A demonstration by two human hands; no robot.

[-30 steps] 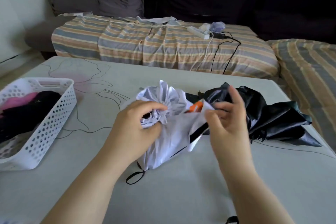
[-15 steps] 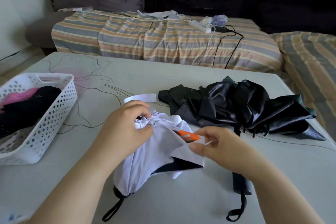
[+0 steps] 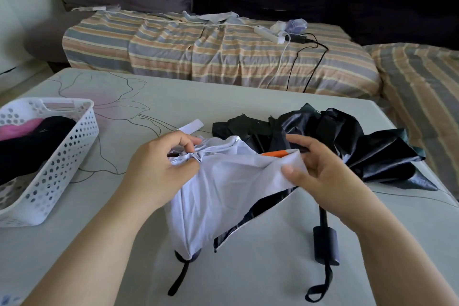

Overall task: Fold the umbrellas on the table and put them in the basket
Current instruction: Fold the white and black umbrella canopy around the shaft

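Umbrella in white (image 3: 223, 189) sits mid-table in front of me, my left hand (image 3: 159, 169) gripping its bunched top, my right hand (image 3: 320, 169) pinching a fabric edge, the black umbrella (image 3: 347, 146) just behind, the basket (image 3: 62, 156) to the left.

The basket (image 3: 62, 156) ran off the left edge, its dark and pink contents too bunched to identify; the white umbrella (image 3: 223, 194) hid part of the black umbrella (image 3: 347, 146). Both forearms were cut by the bottom edge.
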